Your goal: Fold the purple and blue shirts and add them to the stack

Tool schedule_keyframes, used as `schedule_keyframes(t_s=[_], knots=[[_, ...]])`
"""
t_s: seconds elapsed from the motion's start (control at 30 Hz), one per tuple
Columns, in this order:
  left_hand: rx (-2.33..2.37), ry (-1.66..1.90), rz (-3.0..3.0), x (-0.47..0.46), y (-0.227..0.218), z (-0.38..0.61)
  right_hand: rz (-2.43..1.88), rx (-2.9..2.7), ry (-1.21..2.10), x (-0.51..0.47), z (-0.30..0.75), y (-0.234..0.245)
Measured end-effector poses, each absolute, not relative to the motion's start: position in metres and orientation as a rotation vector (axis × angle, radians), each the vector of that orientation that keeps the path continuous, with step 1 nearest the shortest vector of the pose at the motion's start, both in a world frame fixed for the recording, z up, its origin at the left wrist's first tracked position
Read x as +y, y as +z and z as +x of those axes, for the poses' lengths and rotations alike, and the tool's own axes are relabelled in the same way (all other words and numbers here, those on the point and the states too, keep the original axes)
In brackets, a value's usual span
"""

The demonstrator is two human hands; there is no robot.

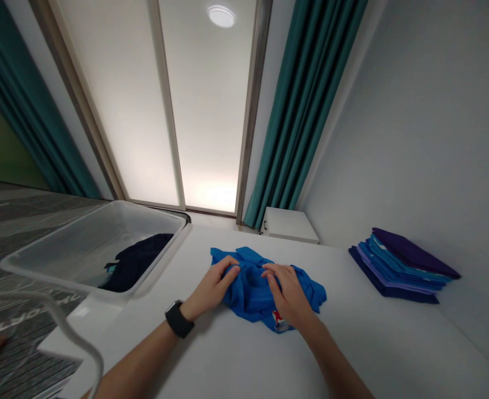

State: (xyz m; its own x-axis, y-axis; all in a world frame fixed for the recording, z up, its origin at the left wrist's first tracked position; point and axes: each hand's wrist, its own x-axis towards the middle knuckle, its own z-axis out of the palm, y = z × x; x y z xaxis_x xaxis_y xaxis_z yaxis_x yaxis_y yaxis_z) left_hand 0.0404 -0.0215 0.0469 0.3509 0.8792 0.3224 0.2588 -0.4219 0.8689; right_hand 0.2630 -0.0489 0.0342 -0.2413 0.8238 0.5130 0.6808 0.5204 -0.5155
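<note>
A crumpled bright blue shirt (250, 296) lies bunched on the white table (236, 360), with a small red and white printed patch near its front edge. My left hand (216, 284), below a dark wristwatch, grips the shirt's left part with thumb and fingers bent close together. On the right part of the same shirt, my right hand (288, 291) has its fingers curled into the cloth. Some fingertips of both hands are partly lost among the folds.
At the left stands a translucent plastic bin (65, 244) with dark navy clothing (142, 260) in it. A stack of folded clothes (402, 269) sits by the right wall. Behind the table is a white cabinet (290, 224). A pale curved tube (72, 332) crosses the lower left.
</note>
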Motion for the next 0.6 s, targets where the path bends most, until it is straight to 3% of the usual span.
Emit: schedule_keyframes(t_s=[0.2,0.6], knots=[[1.107,1.278,1.643,-0.005,0.051,0.021,-1.466,-2.108,-0.112,-0.040,0.307,0.014],[1.120,1.408,1.527,0.008,0.046,0.004,-1.441,-1.841,0.178,-0.055,0.310,0.049]])
